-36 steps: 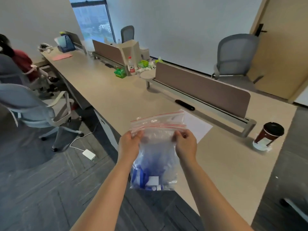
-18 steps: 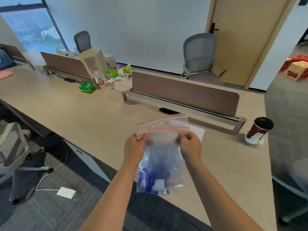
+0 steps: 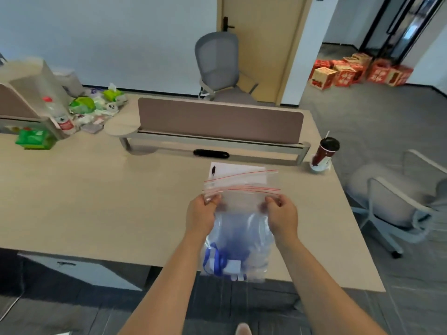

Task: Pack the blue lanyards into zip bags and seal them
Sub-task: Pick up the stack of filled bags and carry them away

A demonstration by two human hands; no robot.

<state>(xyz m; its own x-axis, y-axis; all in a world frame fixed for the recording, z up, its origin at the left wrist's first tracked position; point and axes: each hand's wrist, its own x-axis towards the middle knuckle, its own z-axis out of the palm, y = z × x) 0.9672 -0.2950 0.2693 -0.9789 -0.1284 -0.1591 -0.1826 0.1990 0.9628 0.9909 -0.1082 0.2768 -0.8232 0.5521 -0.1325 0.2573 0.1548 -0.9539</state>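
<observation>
Centre of frame: clear zip bag (image 3: 242, 226), held upright over the near edge of the desk (image 3: 96, 201). Pinched just below the red zip strips by left hand (image 3: 200, 213) at the left edge and right hand (image 3: 281, 213) at the right edge, fingers curled onto the plastic. Bag mouth: sealed or not, cannot tell. Lower centre, at bag bottom: blue lanyards (image 3: 216, 258). Behind bag top: white paper sheet (image 3: 232, 169). Right of frame, on desk: lidded cup (image 3: 326, 151).
</observation>
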